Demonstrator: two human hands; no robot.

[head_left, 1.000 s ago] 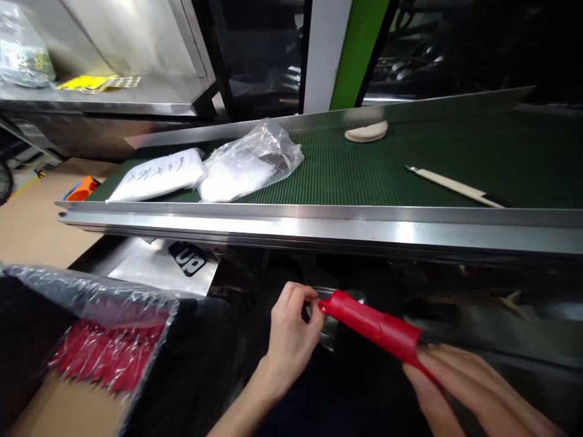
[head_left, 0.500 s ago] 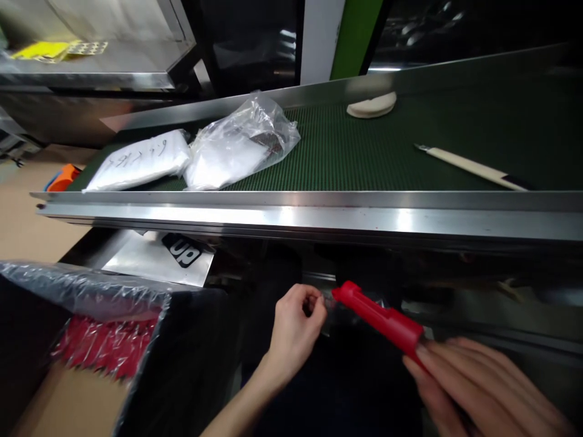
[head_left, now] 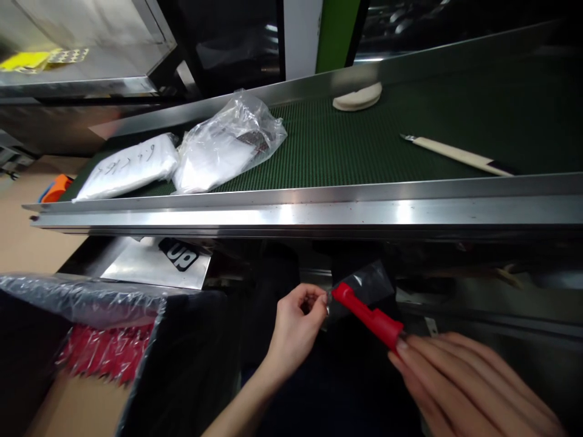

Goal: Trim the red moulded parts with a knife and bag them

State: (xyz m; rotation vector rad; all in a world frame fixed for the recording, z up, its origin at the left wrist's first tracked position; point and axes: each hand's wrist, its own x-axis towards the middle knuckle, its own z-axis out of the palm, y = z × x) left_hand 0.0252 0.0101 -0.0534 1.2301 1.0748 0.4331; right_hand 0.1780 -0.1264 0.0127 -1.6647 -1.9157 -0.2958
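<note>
My left hand [head_left: 300,325] pinches the near-left edge of a small clear plastic bag [head_left: 373,282] between thumb and forefinger. The bag sticks out to the right over the dark space below the conveyor. In my right hand [head_left: 460,376] is a long red plastic tool [head_left: 371,315] with a stepped body, gripped by its lower right end. Its narrow tip points up and left, right beside my left fingertips at the edge of the bag. Whether the tip is inside the bag, I cannot tell.
A conveyor with a green belt [head_left: 332,145] and metal rim crosses ahead. On it lie a white bag pack [head_left: 130,167], an opened bag pack [head_left: 214,158], a pale half-round piece [head_left: 359,97] and a craft knife [head_left: 455,155]. A plastic-lined box [head_left: 166,352] holds several bagged red pieces [head_left: 107,352].
The red tool has moved slightly left, its tip closer to my left fingers. The clear bag now shows spread out behind it. The whole view has shifted a little.
</note>
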